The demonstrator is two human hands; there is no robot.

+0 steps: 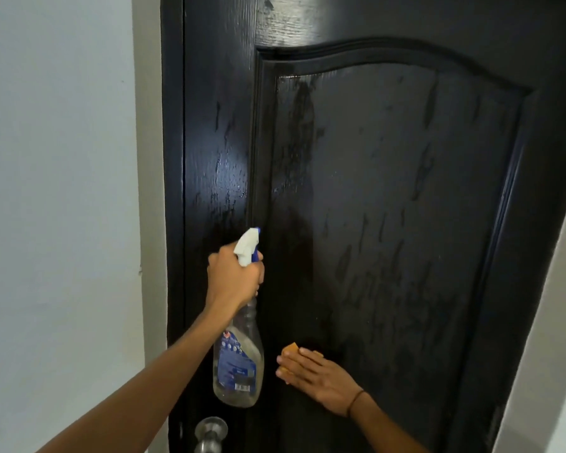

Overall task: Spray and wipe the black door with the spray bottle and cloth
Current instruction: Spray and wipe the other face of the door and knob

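Gripping the neck of the clear plastic spray bottle with its white and blue trigger head (239,351), the left hand (234,278) holds it just above the round silver doorknob (209,433). Right of the knob and slightly higher, the right hand (317,376) presses flat, fingers straight, on the small orange cloth (290,352) against the glossy black panelled door (389,191). Wet streaks run down the panel above (drips seem likely). Left unwiped, they could dry into marks; the cloth might also slide out from under the palm.

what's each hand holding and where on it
Left hand grips the spray bottle at its neck, below the trigger head. Right hand presses the orange cloth flat against the door.
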